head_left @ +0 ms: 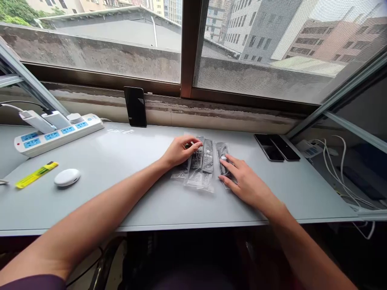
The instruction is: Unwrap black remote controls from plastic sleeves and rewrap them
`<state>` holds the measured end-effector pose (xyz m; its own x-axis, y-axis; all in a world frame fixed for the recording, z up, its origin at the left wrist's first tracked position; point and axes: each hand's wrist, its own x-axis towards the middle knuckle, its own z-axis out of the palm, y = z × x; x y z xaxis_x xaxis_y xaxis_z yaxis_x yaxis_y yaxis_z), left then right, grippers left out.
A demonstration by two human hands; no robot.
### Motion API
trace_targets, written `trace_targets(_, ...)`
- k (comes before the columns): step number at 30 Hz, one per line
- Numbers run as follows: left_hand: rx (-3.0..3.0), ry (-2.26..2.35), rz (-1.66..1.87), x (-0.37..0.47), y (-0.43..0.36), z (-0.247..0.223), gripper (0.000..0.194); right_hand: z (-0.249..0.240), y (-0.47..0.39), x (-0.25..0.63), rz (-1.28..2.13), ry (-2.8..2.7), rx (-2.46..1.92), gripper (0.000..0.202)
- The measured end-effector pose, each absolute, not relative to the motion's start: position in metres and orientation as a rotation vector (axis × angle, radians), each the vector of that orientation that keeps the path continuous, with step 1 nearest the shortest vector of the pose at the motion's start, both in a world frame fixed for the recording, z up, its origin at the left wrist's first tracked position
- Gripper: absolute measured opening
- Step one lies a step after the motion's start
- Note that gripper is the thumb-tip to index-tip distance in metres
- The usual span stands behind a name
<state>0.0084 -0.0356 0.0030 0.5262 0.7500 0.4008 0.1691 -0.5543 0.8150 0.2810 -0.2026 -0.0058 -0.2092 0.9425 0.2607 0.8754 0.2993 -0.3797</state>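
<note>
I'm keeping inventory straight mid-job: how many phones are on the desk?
3. One phone stands upright at the back of the desk; the left phone and right phone lie side by side toward the desk's right end.

R hand on blk pkt

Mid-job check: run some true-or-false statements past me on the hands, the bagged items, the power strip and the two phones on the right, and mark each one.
1. The right hand touches a bagged dark item. True.
2. The left hand is at other bagged items. True.
3. A white power strip has plugs in it. True.
4. The power strip is nearer the right hand than the left. False: it is nearer the left.
5. Two dark phones lie beyond the right hand, to its right. True.
6. Those two phones stand upright. False: they lie flat.
</note>
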Motion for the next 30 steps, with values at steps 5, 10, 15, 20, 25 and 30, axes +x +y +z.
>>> trace_targets(5, 2.267, 0.733, 1.051, 0.007, -0.025, -0.003, 0.033, 0.012, -0.184, 0.285, 0.283, -2.248, -1.570, 0.053)
trace_targets(10, 2.414, 0.613, 0.827, 0.004, -0.019, -0.008, 0.047, 0.030, -0.172, 0.285, 0.365, -2.377, -1.514, 0.049)
trace_targets(15, 2.505, 0.522, 0.564, 0.002, -0.025, -0.004, 0.058, 0.043, -0.150, 0.285, 0.512, -2.437, -1.411, 0.042)
trace_targets(20, 2.564, 0.586, 0.389, -0.001, -0.022, 0.002, 0.065, 0.053, -0.113, 0.290, 0.709, -2.513, -1.391, 0.052)
trace_targets(25, 2.564, 0.697, 0.314, -0.013, 0.000, 0.004, 0.069, 0.034, -0.082, 0.285, 0.683, -2.444, -1.251, 0.057)
trace_targets(30, 2.506, 0.733, 0.311, -0.025, 0.020, 0.001, 0.062, -0.004, -0.076, 0.283, 0.347, -2.468, -1.089, 0.091)
